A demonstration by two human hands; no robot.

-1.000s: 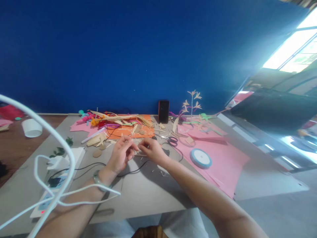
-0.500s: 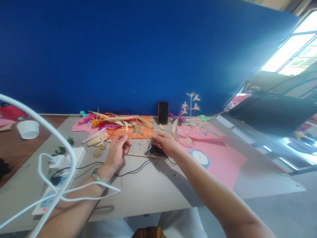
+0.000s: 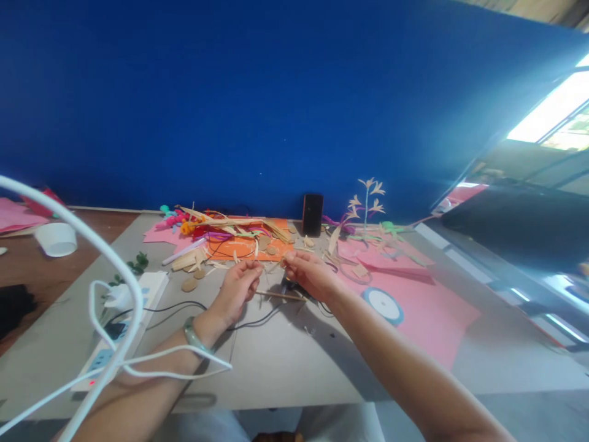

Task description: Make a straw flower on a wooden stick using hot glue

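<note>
My left hand [image 3: 237,291] is closed in a pinch above the grey tabletop; what its fingertips hold is too small to make out. Close by on the right, my right hand [image 3: 308,272] pinches a thin straw-coloured strip [image 3: 276,266]. The fingertips of both hands are a short gap apart. A thin wooden stick [image 3: 281,296] lies just below them, its left end beside my left hand. Under my right hand is a dark object [image 3: 289,286], mostly hidden, with a black cable [image 3: 257,320] nearby.
Dried husk strips [image 3: 239,222] and an orange sheet [image 3: 225,248] lie behind my hands. A phone [image 3: 313,215] stands against the blue wall. Rightward are pink paper [image 3: 427,319], a tape roll [image 3: 383,306] and a husk-flower stem [image 3: 367,205]. A power strip [image 3: 99,362] and white cable [image 3: 133,288] are left.
My left hand has moved closer to my right hand. A pale strip has come into sight at my right fingertips. The whole view has shifted slightly.
</note>
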